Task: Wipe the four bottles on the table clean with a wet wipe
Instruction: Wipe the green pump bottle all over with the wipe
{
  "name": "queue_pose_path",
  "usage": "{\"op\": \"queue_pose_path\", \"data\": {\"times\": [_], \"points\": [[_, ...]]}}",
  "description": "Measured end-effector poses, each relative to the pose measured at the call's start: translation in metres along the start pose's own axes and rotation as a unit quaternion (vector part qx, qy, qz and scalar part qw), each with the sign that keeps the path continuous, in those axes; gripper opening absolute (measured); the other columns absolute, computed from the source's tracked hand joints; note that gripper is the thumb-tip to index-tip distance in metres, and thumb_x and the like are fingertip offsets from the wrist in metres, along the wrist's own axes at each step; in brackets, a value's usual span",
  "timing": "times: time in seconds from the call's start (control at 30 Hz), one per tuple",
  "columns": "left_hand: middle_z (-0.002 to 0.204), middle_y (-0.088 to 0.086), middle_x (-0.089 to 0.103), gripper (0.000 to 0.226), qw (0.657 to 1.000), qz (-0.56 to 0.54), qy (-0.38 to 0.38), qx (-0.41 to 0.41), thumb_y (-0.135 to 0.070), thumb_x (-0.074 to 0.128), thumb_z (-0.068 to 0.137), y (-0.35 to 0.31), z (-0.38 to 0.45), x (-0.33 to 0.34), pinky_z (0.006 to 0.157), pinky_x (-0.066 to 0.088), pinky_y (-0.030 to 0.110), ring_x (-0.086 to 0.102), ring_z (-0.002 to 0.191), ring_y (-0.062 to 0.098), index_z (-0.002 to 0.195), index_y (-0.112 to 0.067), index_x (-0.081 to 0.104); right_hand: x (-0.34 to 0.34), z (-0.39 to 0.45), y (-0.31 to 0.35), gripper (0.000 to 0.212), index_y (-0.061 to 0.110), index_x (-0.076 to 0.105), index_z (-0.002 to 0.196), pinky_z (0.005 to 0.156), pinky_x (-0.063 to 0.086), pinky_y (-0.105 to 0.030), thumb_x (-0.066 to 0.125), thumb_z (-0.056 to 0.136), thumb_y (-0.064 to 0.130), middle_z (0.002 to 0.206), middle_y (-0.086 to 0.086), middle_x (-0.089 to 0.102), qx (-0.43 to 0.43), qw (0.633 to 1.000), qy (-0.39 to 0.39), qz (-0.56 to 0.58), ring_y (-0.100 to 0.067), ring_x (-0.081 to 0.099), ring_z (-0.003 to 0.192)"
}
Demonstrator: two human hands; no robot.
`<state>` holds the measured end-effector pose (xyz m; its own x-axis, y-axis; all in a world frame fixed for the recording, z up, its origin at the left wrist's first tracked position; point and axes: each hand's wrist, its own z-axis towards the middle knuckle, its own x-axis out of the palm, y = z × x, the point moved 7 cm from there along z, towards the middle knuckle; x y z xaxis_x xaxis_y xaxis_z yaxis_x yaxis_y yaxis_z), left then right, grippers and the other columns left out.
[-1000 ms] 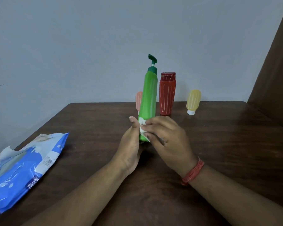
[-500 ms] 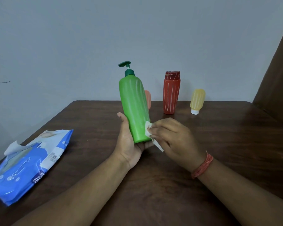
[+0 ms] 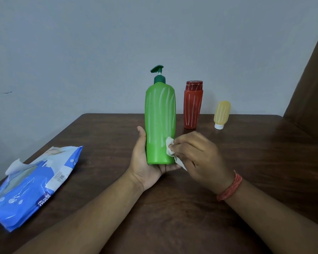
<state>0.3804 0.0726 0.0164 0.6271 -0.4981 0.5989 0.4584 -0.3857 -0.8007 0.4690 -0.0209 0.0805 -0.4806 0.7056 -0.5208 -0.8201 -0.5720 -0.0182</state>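
A tall green pump bottle (image 3: pixel 160 123) with white streaks stands upright above the dark wooden table (image 3: pixel 255 162), its base cupped in my left hand (image 3: pixel 145 162), whose fingers curl round it. My right hand (image 3: pixel 196 153) pinches a crumpled white wet wipe (image 3: pixel 170 148) against the bottle's lower right side. Behind stand a red bottle (image 3: pixel 193 105) with white streaks and a small yellow bottle (image 3: pixel 221 114) upside down on its white cap. The pink bottle is hidden behind the green one.
A blue pack of wet wipes (image 3: pixel 31 182) lies at the table's left edge with its flap lifted. A grey wall rises right behind the table. A brown panel (image 3: pixel 312 79) stands at the far right.
The green bottle has turned from tilted left to upright and shows its broad face. My right hand with the wipe stays at the bottle's lower right side.
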Motion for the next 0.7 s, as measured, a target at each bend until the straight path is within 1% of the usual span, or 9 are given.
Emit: {"op": "queue_pose_path", "data": {"times": [0.03,0.1,0.2,0.33,0.4,0.53,0.57,0.63,0.7], "points": [[0.105,0.016,0.069,0.092,1.0,-0.001,0.012,-0.006,-0.082,0.02,0.089,0.001,-0.001,0.001,0.066,0.06,0.044,0.068,0.085,0.029,0.127,-0.014,0.068,-0.002,0.001,-0.002,0.019,0.003,0.075,0.097,0.08,0.051,-0.034,0.058,0.098,0.012,0.098,-0.008,0.07,0.004,1.0,-0.007,0.003,-0.023,0.064,0.09],[0.091,0.018,0.067,0.093,0.999,0.013,0.041,-0.02,-0.082,0.018,0.089,0.003,-0.002,0.006,0.058,0.058,0.037,0.064,0.072,0.026,0.112,-0.012,0.075,-0.007,0.003,-0.013,0.02,0.002,0.074,0.095,0.083,0.051,-0.035,0.056,0.1,0.011,0.098,-0.008,0.069,0.052,0.998,-0.039,0.014,-0.023,0.064,0.092],[0.079,0.019,0.064,0.095,0.996,0.031,0.074,-0.035,-0.083,0.016,0.088,0.007,-0.004,0.013,0.053,0.055,0.034,0.062,0.063,0.025,0.099,-0.011,0.078,-0.011,0.002,-0.023,0.009,-0.001,0.073,0.094,0.082,0.053,-0.038,0.065,0.091,-0.001,0.098,-0.009,0.067,0.115,0.991,-0.067,0.031,-0.022,0.064,0.092],[0.078,0.02,0.061,0.094,0.995,0.02,0.085,-0.041,-0.083,0.019,0.088,0.006,-0.005,0.014,0.049,0.05,0.032,0.06,0.06,0.026,0.102,-0.009,0.076,-0.009,-0.002,-0.024,0.008,0.001,0.072,0.096,0.082,0.053,-0.037,0.067,0.09,-0.002,0.099,-0.008,0.066,0.101,0.992,-0.051,0.049,-0.021,0.064,0.092],[0.079,0.019,0.061,0.097,0.992,0.031,0.103,-0.059,-0.084,0.019,0.086,0.008,-0.006,0.016,0.05,0.049,0.032,0.06,0.06,0.026,0.101,-0.007,0.075,-0.013,-0.001,-0.037,0.007,0.002,0.072,0.094,0.08,0.053,-0.036,0.068,0.089,-0.003,0.097,-0.007,0.065,0.146,0.984,-0.081,0.056,-0.019,0.063,0.091],[0.079,0.021,0.061,0.103,0.982,0.098,0.133,-0.096,-0.085,0.014,0.085,0.017,-0.006,0.02,0.052,0.05,0.033,0.06,0.061,0.028,0.098,-0.001,0.074,-0.032,-0.003,-0.068,0.004,0.004,0.07,0.093,0.081,0.049,-0.021,0.069,0.089,0.002,0.095,-0.003,0.063,0.25,0.949,-0.17,0.088,-0.01,0.061,0.092],[0.08,0.022,0.061,0.104,0.978,0.112,0.142,-0.101,-0.084,0.013,0.086,0.019,-0.006,0.021,0.052,0.051,0.034,0.06,0.062,0.029,0.099,0.0,0.073,-0.037,-0.004,-0.074,0.003,0.005,0.07,0.093,0.081,0.048,-0.02,0.069,0.09,0.004,0.094,0.0,0.063,0.265,0.942,-0.185,0.093,-0.009,0.061,0.092],[0.082,0.024,0.061,0.104,0.972,0.135,0.159,-0.108,-0.083,0.012,0.087,0.022,-0.006,0.023,0.053,0.052,0.035,0.061,0.063,0.03,0.104,0.0,0.071,-0.046,-0.004,-0.087,0.004,0.01,0.07,0.094,0.082,0.05,-0.025,0.068,0.091,0.008,0.093,0.01,0.061,0.285,0.928,-0.217,0.105,-0.01,0.062,0.091],[0.083,0.024,0.06,0.103,0.967,0.145,0.174,-0.113,-0.083,0.013,0.087,0.023,-0.006,0.023,0.053,0.053,0.036,0.061,0.065,0.031,0.107,0.001,0.069,-0.052,-0.005,-0.096,0.01,0.015,0.071,0.097,0.084,0.054,-0.032,0.066,0.091,0.009,0.095,0.013,0.062,0.304,0.911,-0.248,0.125,-0.012,0.064,0.093]]}}
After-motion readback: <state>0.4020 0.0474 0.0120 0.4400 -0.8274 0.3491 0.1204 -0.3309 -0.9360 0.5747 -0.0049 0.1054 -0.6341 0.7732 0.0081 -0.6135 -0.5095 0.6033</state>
